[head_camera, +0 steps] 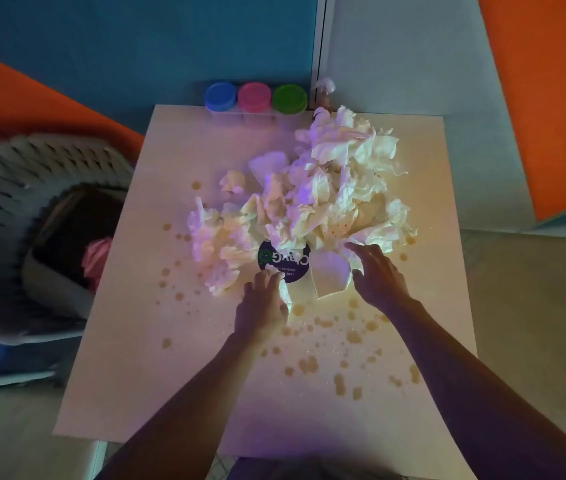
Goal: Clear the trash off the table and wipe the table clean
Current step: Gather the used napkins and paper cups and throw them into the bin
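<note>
Left hand [262,303] fingers pinch a tissue; right hand [375,271] fingers spread, touching the light, soft crumpled pile [312,199] just beyond; grab by bunching.

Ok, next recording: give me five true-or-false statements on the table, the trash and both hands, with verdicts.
1. Crumpled white paper napkins are heaped on the pale square table. True.
2. Three jars at the table's far edge have blue, pink and green lids. True.
3. The tabletop is already wiped clean. False: brown liquid spots are scattered over it.
4. The left hand is curled round a piece of white paper. True.
5. The right hand is holding a spray bottle. False: it reaches with spread fingers to the heap's near edge, beside a white paper cup.
</note>
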The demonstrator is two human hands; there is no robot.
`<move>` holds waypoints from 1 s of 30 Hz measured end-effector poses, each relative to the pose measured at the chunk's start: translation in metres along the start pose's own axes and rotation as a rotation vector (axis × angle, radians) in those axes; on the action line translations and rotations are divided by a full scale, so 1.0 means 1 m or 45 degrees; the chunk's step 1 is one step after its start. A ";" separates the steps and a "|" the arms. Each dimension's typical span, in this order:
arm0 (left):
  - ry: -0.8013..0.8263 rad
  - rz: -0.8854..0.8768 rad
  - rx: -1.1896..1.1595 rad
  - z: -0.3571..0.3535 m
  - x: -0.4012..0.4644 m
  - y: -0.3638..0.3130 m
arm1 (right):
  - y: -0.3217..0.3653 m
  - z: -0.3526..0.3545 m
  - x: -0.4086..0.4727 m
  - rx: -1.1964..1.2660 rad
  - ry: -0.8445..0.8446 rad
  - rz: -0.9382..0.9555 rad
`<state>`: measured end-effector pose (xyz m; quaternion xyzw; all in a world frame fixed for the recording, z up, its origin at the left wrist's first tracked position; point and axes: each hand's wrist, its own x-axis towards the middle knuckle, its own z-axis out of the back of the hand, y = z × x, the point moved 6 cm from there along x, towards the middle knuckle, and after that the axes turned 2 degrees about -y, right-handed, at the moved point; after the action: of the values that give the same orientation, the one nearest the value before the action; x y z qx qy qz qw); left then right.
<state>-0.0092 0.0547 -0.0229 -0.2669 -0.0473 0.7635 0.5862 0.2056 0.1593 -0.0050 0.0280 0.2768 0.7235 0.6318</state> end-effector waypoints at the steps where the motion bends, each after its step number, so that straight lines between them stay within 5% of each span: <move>1: 0.015 0.015 0.017 0.000 0.002 -0.001 | 0.001 -0.001 0.004 -0.032 0.026 0.006; 12: -0.006 0.118 0.064 -0.008 0.001 -0.016 | -0.012 -0.015 0.021 0.026 0.045 -0.032; 22: -0.158 0.114 -0.117 -0.002 -0.014 -0.033 | -0.039 0.004 0.010 0.476 -0.035 -0.136; 30: -0.319 0.139 -0.308 0.029 -0.018 -0.056 | -0.040 0.036 0.025 0.358 -0.069 -0.248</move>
<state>0.0295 0.0620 0.0301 -0.2405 -0.1968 0.8102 0.4971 0.2504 0.1976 0.0009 0.1086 0.3596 0.6121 0.6959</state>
